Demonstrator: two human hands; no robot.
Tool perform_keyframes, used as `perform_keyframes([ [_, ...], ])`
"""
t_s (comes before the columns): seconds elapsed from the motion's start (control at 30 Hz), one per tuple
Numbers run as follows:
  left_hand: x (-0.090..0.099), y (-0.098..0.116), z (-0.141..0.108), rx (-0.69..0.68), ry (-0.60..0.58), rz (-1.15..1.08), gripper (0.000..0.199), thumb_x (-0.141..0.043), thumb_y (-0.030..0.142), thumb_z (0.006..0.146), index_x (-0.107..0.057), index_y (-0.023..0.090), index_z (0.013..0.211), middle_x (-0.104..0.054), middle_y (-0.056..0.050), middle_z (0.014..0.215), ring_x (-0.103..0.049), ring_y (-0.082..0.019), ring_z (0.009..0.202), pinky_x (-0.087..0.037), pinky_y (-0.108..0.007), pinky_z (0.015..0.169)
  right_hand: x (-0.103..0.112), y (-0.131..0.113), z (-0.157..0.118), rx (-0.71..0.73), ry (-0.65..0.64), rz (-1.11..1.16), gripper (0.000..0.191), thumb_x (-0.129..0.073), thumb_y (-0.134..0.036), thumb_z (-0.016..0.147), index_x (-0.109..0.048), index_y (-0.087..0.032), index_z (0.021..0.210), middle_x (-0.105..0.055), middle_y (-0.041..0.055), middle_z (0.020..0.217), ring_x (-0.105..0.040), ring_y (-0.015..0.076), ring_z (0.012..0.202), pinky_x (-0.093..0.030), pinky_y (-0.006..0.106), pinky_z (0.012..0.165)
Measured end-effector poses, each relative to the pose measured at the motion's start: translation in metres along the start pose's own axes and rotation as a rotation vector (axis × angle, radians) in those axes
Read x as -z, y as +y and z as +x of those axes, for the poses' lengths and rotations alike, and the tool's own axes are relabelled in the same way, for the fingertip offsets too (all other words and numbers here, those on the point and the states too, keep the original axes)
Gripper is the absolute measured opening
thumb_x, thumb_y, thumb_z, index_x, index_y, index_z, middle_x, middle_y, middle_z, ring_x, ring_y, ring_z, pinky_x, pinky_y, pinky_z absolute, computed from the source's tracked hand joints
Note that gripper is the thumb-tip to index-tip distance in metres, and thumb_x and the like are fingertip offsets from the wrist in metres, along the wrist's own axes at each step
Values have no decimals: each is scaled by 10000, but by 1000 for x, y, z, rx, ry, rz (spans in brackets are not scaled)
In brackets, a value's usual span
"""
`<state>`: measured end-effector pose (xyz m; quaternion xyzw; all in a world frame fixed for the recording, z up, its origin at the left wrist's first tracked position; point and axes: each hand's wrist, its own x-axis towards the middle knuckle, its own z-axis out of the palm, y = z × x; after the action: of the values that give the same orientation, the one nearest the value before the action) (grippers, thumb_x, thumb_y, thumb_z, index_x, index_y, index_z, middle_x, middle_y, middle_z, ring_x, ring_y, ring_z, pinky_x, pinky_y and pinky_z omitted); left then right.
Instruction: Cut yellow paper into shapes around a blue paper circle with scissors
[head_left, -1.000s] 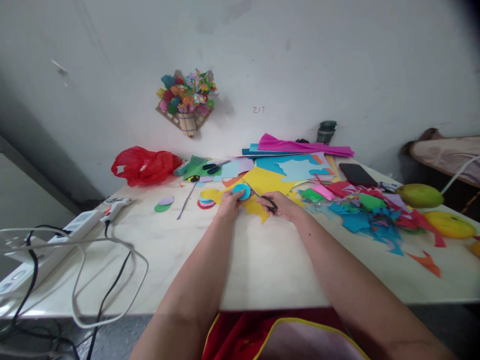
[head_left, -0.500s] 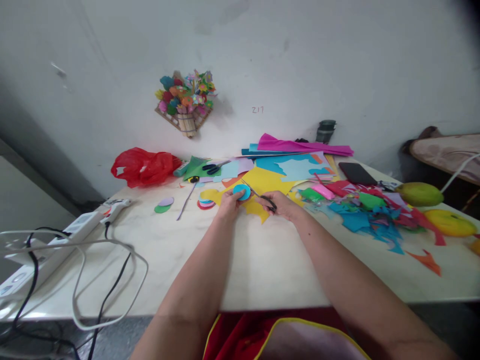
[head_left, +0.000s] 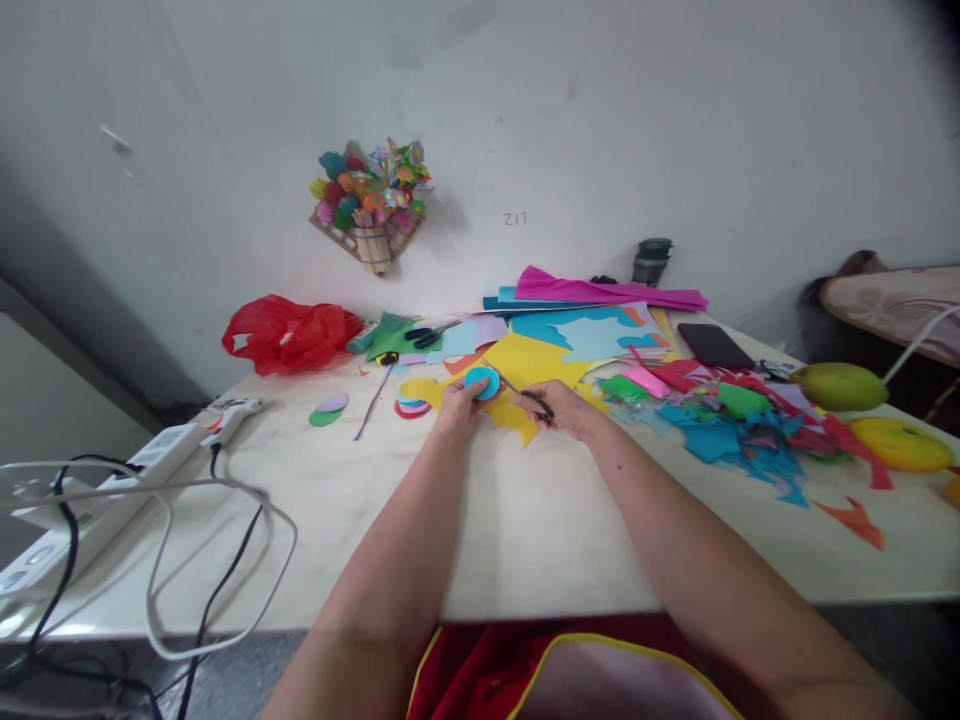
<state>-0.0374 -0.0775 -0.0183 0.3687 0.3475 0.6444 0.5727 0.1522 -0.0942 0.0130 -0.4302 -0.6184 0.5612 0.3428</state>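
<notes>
My left hand (head_left: 459, 402) pinches a blue paper circle (head_left: 482, 382) together with the yellow paper (head_left: 529, 357) around it. Closed round the handles of dark scissors (head_left: 537, 404), my right hand (head_left: 559, 402) is just to the right. The scissor blades point up and left, close to the circle's right edge. Left of my left hand lies a small stack of coloured circles (head_left: 412, 408). Farther left, a lilac circle (head_left: 334, 402) overlaps a green circle (head_left: 322, 418).
Red plastic bag (head_left: 289, 335), second scissors (head_left: 427, 337) and a tape measure (head_left: 387, 359) lie toward the back left. Paper scraps (head_left: 750, 430), a dark phone (head_left: 715, 347) and yellow fruit (head_left: 896, 445) are at right. A power strip (head_left: 112, 500) with cables lines the left edge.
</notes>
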Motion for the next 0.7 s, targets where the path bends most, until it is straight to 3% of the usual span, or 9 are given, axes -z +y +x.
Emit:
perform_keyframes([
  [0.37,1,-1,2,-4,21,-22,277,-903,221,598,-753,119,807,-794,-114,838,-774,-357,1025,-567,-531,1062,-1,0,1,-20,21,10,452,-879,-494,591,-551,-184,603,-489,-54,509,-361,54,430,-261,231,437],
  [0.7,2,0,1,-14,21,-34,269,-909,217,616,-751,125,813,-796,-111,849,-768,-358,1057,-580,-507,1051,-3,-6,-3,-66,22,24,355,-862,-372,686,-575,-172,623,-503,-49,513,-374,53,427,-286,213,424],
])
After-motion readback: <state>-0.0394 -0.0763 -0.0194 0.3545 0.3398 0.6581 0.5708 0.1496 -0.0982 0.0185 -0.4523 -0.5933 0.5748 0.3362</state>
